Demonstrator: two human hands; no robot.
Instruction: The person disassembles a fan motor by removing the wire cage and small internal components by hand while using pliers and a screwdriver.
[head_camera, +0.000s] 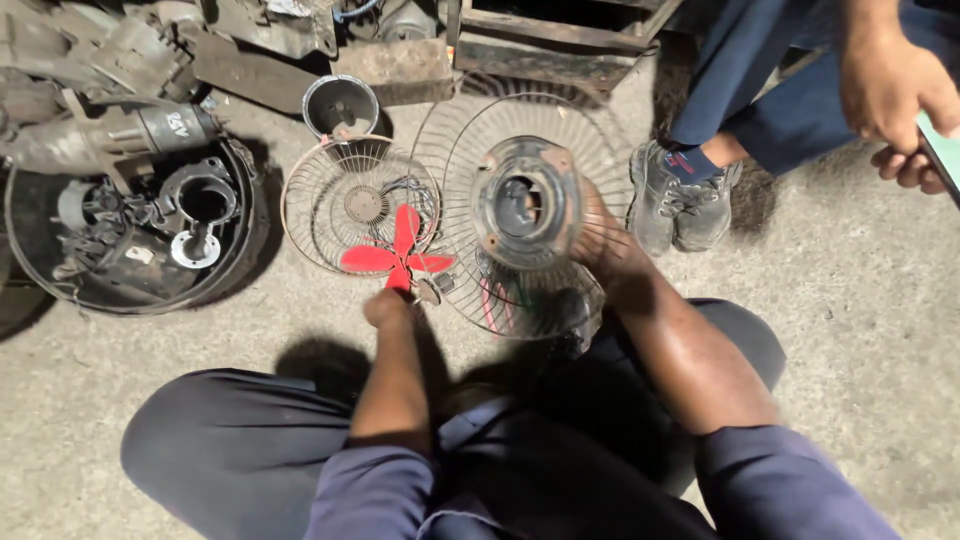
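Holding the wire fan guard (530, 215) steady looks like the step in hand, and it goes best with the right hand (600, 245) kept firm on the rim so the round motor housing (525, 205) at its centre does not wobble. That right hand grips the guard's right side, fingers wrapped into the wires. The left hand (388, 305) is closed low at the red fan blade (397, 255), seemingly pinching its lower tip or something small beside it; exactly what it grasps I cannot tell. A light, even grip there seems wise, since thin plastic blades could bend or snap under a twist.

The guard is lifted off the concrete floor (850, 300) and tilted, its open face and the housing's hole pointing up towards the camera and slightly left. Its axis, the line through the hub, therefore runs steeply up from the floor. Coloured wires (495, 300) hang from its lower edge, just above the person's knees; they are best kept out of the way.

A second wire guard (350, 205) lies flat on the floor to the left, with the red blade over its lower right part. Further left sits a black round tub (130, 295) of metal parts, and another person's shoe (655, 195) stands near on the right.
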